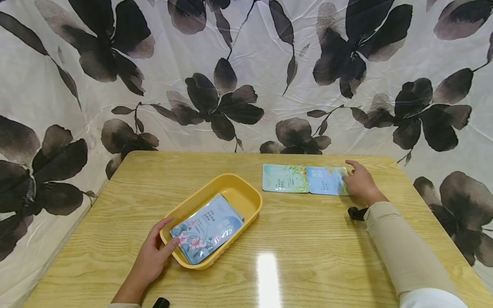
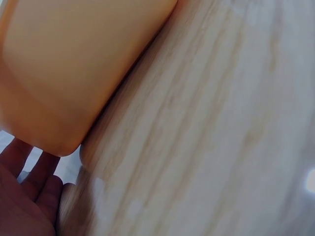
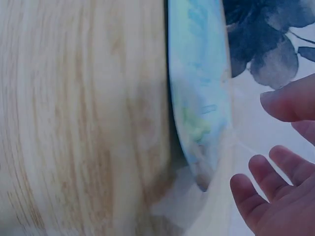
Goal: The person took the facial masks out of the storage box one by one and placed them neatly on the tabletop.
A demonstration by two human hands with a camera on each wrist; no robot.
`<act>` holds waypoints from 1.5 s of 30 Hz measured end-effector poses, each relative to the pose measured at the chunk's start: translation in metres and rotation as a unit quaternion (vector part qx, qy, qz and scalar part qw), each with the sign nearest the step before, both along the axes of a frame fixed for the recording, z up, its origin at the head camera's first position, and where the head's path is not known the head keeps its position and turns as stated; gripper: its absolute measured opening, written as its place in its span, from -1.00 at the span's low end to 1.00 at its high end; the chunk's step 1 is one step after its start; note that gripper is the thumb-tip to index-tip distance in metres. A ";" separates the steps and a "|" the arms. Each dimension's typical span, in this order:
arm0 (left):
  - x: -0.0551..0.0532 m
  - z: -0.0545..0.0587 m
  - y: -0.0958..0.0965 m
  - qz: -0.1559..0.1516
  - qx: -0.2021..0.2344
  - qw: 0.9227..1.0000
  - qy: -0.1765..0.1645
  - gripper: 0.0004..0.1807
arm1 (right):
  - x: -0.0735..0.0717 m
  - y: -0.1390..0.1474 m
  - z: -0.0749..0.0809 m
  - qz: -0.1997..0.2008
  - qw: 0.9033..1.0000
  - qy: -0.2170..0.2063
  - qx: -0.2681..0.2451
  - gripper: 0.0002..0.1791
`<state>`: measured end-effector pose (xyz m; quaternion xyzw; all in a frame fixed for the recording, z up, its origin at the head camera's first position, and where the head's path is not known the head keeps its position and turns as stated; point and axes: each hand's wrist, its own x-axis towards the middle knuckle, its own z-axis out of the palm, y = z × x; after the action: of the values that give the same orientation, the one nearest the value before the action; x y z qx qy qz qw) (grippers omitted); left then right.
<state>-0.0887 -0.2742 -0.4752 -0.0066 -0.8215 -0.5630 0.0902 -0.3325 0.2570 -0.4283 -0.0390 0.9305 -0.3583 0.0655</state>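
Observation:
My left hand point(image 1: 151, 258) grips the near left end of a yellow plastic basket point(image 1: 249, 192), its thumb over the rim and its fingers along the outside. Inside the basket lies a blue face mask packet point(image 1: 208, 229) with pink flowers, on top of at least one other. At the back right, my right hand point(image 1: 362, 182) is at the right end of a blue face mask packet point(image 1: 325, 180) lying flat. Its fingers look spread apart in the right wrist view, beside the packet. A green face mask packet point(image 1: 285, 178) adjoins the blue one on its left.
All of this is on a wooden table point(image 1: 308, 248) with a bright light reflection near its front. A floral cloth point(image 1: 246, 77) hangs behind the table's back edge. Black wrist straps point(image 1: 357, 213) are partly visible.

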 end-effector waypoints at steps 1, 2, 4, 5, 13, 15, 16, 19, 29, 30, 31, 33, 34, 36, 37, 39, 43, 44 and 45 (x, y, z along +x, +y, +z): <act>0.000 0.000 0.000 0.001 -0.001 1.000 0.000 -0.40 | 0.001 -0.001 0.002 -0.001 1.000 0.003 -0.005 -0.27; 0.000 0.000 0.000 0.003 -0.003 1.000 0.001 -0.40 | 0.001 -0.001 0.003 0.000 1.000 0.005 -0.012 -0.27; 0.001 0.001 0.000 0.006 -0.005 1.000 0.001 -0.40 | 0.002 -0.003 0.006 0.000 1.000 0.013 -0.025 -0.27; 0.001 0.001 0.000 0.008 -0.004 1.000 0.002 -0.40 | 0.002 -0.005 0.007 0.000 0.999 0.019 -0.034 -0.26; 0.002 0.003 -0.001 0.012 -0.010 1.000 0.000 -0.40 | 0.010 -0.031 0.016 0.037 0.994 0.041 -0.093 -0.23; 0.001 0.003 -0.001 0.010 -0.009 1.000 0.002 -0.40 | 0.013 -0.040 0.019 0.056 0.991 0.041 -0.112 -0.20; 0.001 0.002 -0.001 0.008 -0.007 1.000 0.004 -0.40 | 0.015 -0.046 0.021 0.067 0.989 0.039 -0.123 -0.19; 0.000 0.003 -0.001 0.005 -0.003 1.000 0.007 -0.40 | 0.022 -0.066 0.027 0.103 0.981 0.032 -0.161 -0.16; -0.001 0.004 0.000 0.008 -0.005 1.000 0.004 -0.40 | 0.049 -0.138 0.038 0.247 0.947 0.018 -0.204 -0.24; -0.001 0.003 0.001 0.008 -0.004 1.000 0.004 -0.40 | 0.051 -0.142 0.039 0.256 0.945 0.014 -0.204 -0.25; -0.001 0.003 0.001 0.007 -0.003 1.000 0.004 -0.40 | 0.053 -0.147 0.039 0.264 0.943 0.011 -0.204 -0.26; -0.001 0.004 0.001 0.006 -0.001 1.000 0.004 -0.40 | 0.056 -0.155 0.039 0.276 0.939 0.007 -0.206 -0.27; -0.001 0.004 0.001 0.006 0.000 1.000 0.004 -0.40 | 0.058 -0.159 0.040 0.280 0.937 0.004 -0.207 -0.28; -0.001 0.004 0.001 0.006 0.002 1.000 0.002 -0.40 | 0.061 -0.167 0.040 0.288 0.934 0.001 -0.212 -0.30; 0.000 0.004 0.002 0.006 0.003 1.000 0.002 -0.40 | 0.062 -0.171 0.040 0.292 0.932 0.002 -0.213 -0.31; 0.000 0.004 0.001 0.005 0.004 1.000 0.000 -0.40 | 0.064 -0.180 0.039 0.299 0.930 0.005 -0.213 -0.32; 0.000 0.003 0.001 0.004 0.004 1.000 0.001 -0.40 | 0.069 -0.201 0.038 0.320 0.925 0.012 -0.206 -0.33; 0.000 0.003 0.001 0.004 0.004 1.000 0.002 -0.40 | 0.070 -0.206 0.038 0.326 0.923 0.009 -0.205 -0.33; 0.000 0.003 0.001 0.003 0.004 1.000 0.003 -0.40 | 0.071 -0.212 0.038 0.333 0.921 0.004 -0.204 -0.33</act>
<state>-0.0884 -0.2733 -0.4727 -0.0052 -0.8190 -0.5660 0.0940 -0.2612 0.0451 -0.3904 -0.3610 0.7708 -0.4973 0.1680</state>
